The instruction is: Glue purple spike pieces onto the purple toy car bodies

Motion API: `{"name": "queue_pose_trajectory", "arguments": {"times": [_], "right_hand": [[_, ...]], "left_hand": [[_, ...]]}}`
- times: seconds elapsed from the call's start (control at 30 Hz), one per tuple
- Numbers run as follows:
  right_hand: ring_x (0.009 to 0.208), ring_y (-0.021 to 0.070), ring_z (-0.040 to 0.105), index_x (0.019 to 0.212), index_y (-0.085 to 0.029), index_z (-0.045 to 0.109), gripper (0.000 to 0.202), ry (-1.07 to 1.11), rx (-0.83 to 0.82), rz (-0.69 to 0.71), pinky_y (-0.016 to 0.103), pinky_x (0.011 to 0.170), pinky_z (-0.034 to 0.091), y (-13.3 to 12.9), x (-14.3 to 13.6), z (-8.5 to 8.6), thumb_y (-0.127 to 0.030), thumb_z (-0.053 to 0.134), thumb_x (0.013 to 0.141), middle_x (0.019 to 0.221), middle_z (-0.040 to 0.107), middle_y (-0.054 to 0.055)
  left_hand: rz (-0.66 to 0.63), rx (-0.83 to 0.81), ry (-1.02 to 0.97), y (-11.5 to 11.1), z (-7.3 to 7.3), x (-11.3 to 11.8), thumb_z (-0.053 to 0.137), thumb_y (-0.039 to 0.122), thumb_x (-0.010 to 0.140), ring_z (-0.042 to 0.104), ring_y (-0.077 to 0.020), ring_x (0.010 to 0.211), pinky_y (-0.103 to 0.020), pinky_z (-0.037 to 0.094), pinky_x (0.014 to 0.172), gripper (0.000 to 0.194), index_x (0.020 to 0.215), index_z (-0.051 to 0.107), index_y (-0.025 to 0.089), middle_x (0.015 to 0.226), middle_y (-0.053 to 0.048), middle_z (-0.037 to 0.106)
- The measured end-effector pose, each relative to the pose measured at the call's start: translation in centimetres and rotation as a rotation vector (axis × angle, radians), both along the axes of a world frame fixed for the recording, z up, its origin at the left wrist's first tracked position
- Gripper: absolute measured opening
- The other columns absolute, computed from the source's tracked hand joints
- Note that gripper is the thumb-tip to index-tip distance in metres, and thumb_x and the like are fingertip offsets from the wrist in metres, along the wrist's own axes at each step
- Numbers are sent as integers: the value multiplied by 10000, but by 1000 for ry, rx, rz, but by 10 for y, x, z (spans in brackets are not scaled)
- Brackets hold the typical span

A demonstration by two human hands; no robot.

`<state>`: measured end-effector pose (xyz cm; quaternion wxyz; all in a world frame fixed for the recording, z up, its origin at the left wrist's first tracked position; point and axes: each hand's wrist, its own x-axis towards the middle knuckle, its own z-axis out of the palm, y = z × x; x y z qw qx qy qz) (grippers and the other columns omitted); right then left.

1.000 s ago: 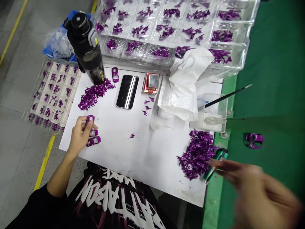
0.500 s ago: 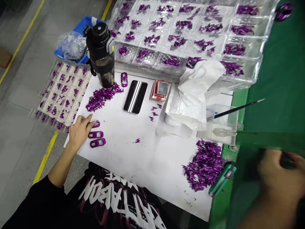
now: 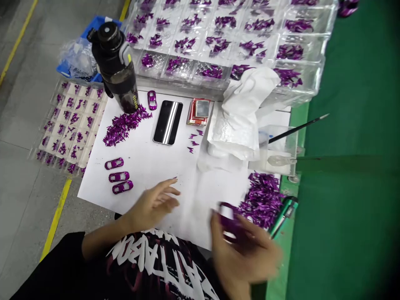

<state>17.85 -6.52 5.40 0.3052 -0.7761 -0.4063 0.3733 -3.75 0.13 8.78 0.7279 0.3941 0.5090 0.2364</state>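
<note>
My right hand (image 3: 246, 258), blurred by motion, grips a shiny purple toy car body (image 3: 229, 216) with window openings, above the front part of the white sheet (image 3: 146, 166). To its left, my left hand (image 3: 158, 202) hovers over the sheet with fingers stretched out and holding nothing. A tiny purple tip shows by its fingertips, perhaps a loose piece mostly hidden. Three more car bodies (image 3: 118, 176) lie in a column left of that hand. Behind the right hand is a heap of small pointed purple pieces (image 3: 262, 200), partly covered by the fingers.
Farther back stand a black bottle (image 3: 115, 71), a second purple heap (image 3: 121, 127), a phone (image 3: 168, 123), a red box (image 3: 198, 111) and white tissues (image 3: 240, 125). Clear compartment trays (image 3: 308, 54) line the rear. A thin brush (image 3: 296, 129) and a green-handled cutter (image 3: 284, 214) are at right.
My left hand has left the car bodies on the left and moved right. My right hand has come in from the green surface over the sheet, carrying a car body. The view has shifted.
</note>
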Motion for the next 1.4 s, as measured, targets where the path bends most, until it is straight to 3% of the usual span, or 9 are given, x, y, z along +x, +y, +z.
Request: {"name": "queue_pose_trajectory", "arguments": {"times": [0.1, 0.23, 0.4, 0.47, 0.6, 0.77, 0.87, 1.07, 1.4], "right_hand": [[702, 223, 690, 1088, -207, 644, 376, -16, 165, 144, 364, 596, 594, 15, -38, -2, -514, 725, 886, 914, 711, 102], [610, 132, 631, 1172, -233, 697, 360, 80, 226, 434, 321, 604, 583, 40, -26, 10, -494, 703, 924, 1180, 710, 111], [798, 201, 691, 1184, -189, 674, 455, -209, 234, -3, 344, 722, 591, 74, -2, -3, -517, 744, 876, 1110, 730, 116], [1016, 253, 702, 1281, -188, 637, 570, -119, 289, -15, 385, 835, 605, 89, -6, -21, -524, 768, 840, 1250, 709, 136], [848, 211, 710, 1228, -195, 690, 456, 39, 344, 35, 397, 808, 607, 105, -18, -44, -548, 612, 950, 1148, 765, 102], [528, 148, 585, 990, -184, 743, 435, 6, 464, -201, 307, 529, 513, 109, -15, -11, -575, 555, 993, 680, 636, -2], [497, 117, 472, 826, -226, 607, 313, 22, 709, -315, 273, 456, 410, 117, -19, 10, -507, 693, 935, 655, 500, -48], [432, 114, 336, 717, -284, 348, 436, 59, 970, -99, 292, 411, 371, 114, -45, 0, -360, 714, 940, 565, 337, -89], [410, 104, 438, 707, -248, 521, 283, -236, 952, -10, 283, 392, 319, 101, -44, -3, -185, 661, 946, 551, 506, -62]], "left_hand": [[43, -165, -215, 0, -16, 29, 759, 482, 906, 718, -223, 1044, -367, 583, 921, 807, 1576, 414, 192, 1251, -158, 698], [281, -298, -276, 12, -29, 33, 815, 466, 855, 741, -194, 812, -363, 601, 802, 754, 1445, 491, 126, 1000, -91, 730], [304, -186, -305, 36, -39, 18, 850, 417, 819, 746, -190, 702, -345, 602, 666, 889, 1542, 383, 194, 971, -67, 741], [291, -140, -312, 46, -47, 16, 854, 408, 808, 712, -165, 639, -293, 563, 571, 836, 1509, 444, 210, 920, -37, 724], [320, -103, -389, 58, -64, 23, 875, 334, 775, 678, -145, 686, -252, 513, 538, 683, 1379, 576, 226, 929, -25, 699], [375, -112, -465, 61, -73, 30, 898, 288, 740, 613, -117, 699, -250, 495, 561, 678, 1347, 597, 261, 890, 14, 649], [373, -101, -458, 61, -75, 31, 919, 289, 728, 582, -101, 675, -246, 475, 559, 721, 1366, 584, 271, 876, 25, 630], [361, -81, -450, 61, -80, 32, 983, 313, 651, 552, -83, 628, -249, 476, 563, 832, 1365, 558, 270, 884, 30, 643], [358, -81, -437, 62, -76, 33, 988, 313, 648, 558, -71, 595, -246, 473, 558, 840, 1363, 551, 256, 896, 32, 644]]}}
